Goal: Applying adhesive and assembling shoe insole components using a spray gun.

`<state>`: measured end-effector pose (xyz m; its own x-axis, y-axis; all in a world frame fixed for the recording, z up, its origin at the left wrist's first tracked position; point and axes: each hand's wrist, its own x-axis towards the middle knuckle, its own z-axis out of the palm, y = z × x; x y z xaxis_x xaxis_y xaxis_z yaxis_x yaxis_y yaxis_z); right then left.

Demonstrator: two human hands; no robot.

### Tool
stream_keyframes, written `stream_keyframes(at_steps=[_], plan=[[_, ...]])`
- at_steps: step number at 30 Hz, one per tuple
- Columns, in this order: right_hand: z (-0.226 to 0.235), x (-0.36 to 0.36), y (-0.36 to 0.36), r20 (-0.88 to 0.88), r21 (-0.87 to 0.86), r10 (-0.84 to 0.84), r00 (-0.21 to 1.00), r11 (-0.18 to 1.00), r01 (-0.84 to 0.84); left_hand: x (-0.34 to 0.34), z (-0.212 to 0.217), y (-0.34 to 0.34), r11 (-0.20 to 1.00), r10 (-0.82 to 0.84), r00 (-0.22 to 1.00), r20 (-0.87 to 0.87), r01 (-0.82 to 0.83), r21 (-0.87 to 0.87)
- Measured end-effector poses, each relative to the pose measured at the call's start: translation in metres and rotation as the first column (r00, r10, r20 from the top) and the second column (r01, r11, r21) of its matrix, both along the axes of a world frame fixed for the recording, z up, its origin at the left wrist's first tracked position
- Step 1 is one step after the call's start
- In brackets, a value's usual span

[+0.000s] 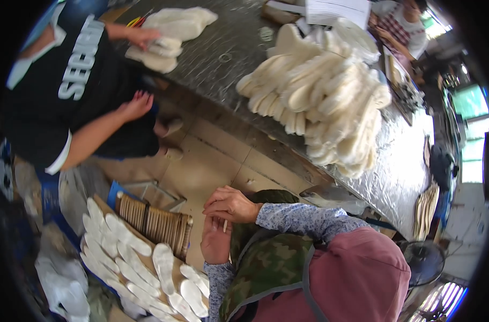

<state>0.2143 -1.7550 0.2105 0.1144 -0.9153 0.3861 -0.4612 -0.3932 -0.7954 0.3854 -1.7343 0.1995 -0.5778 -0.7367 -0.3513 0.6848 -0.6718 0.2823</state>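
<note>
Closest of all, a rounded pink garment (368,268) fills the lower right of the frame, a camouflage apron (271,271) beside it. From there two floral sleeves (303,217) reach toward the middle, where the person's hands come together: the right hand (231,205) lies over the fingertips of the left hand (216,248). A small pale sliver (225,226) shows between them; I can't tell whether they grip it. Near them, at lower left, white insoles (139,277) lie in rows on a brown board (176,269), just beside a strapped brown stack (156,222). In the upper middle to right, cream insoles (314,91) are heaped on a shiny table (212,67). At upper left, a co-worker (89,121) in a dark shirt has one hand at some pale insoles (180,22).
</note>
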Motion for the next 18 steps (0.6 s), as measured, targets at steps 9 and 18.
stream_keyframes(at_steps=[9,18], plan=[[0.043,-0.046,0.027,0.188,0.12,-0.403,0.896,0.915,0.386,-0.051,0.042,-0.013,0.958,-0.284,0.946,-0.156,0.271,-0.095],[0.037,-0.148,0.033,0.607,0.507,-0.751,0.259,0.617,0.602,-0.059,0.051,-0.034,0.821,-0.505,0.863,0.033,0.491,-0.291]])
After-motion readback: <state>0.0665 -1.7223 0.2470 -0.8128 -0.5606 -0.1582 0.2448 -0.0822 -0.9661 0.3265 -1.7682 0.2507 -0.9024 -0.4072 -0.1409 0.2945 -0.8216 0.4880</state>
